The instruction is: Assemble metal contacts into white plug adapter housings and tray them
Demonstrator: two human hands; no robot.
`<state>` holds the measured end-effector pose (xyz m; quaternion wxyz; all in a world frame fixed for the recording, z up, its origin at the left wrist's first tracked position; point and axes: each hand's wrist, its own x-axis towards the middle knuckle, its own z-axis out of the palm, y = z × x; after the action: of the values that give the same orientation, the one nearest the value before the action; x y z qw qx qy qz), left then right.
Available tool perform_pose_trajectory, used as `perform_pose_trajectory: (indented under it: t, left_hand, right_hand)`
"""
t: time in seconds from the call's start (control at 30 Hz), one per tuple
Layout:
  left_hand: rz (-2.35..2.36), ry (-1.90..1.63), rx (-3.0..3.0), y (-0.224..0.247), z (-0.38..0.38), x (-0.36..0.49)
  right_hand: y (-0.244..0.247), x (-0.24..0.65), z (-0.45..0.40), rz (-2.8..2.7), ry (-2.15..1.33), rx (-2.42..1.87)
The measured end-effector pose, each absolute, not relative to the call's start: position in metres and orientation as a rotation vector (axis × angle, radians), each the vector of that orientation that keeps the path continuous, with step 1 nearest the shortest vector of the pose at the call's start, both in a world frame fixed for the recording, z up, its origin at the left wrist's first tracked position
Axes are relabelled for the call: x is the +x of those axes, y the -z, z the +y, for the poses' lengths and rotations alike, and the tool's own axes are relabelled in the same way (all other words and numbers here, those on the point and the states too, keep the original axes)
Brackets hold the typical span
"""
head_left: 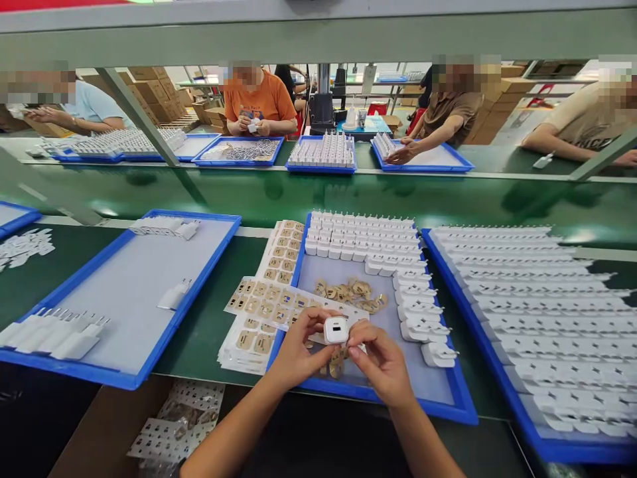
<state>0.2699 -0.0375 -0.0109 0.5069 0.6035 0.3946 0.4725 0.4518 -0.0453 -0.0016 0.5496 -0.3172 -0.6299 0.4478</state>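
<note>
A white plug-in charger (336,330) faces me, a dark rectangular port showing on its front. My left hand (304,342) is closed around it, fingers at its top and left side. At the charger's right edge, the fingertips of my right hand (381,362) are pinched together; whatever they pinch is too small to make out. Below both hands lies a blue-rimmed tray (448,392) with rows of white chargers (363,242) and loose tan sticker pieces (353,291). Sheets of tan stickers (263,299) overlap the tray's left side.
On the right stands a blue tray (482,345) full of chargers. A left tray (134,378) holds several chargers in groups. Behind the green divider (239,189), co-workers handle parts over more trays. A metal beam (318,33) crosses above. Under the table edge is an open cardboard box (109,425).
</note>
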Motion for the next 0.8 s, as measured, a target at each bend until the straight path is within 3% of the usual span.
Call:
perform_pose_trajectory:
  t: [0.8]
  left_hand:
    - [1.111,-1.344,1.977,0.0109,-0.0355,0.2714]
  right_hand:
    - [0.0052,0.4495,-0.0374,-1.183,-1.122,-0.974]
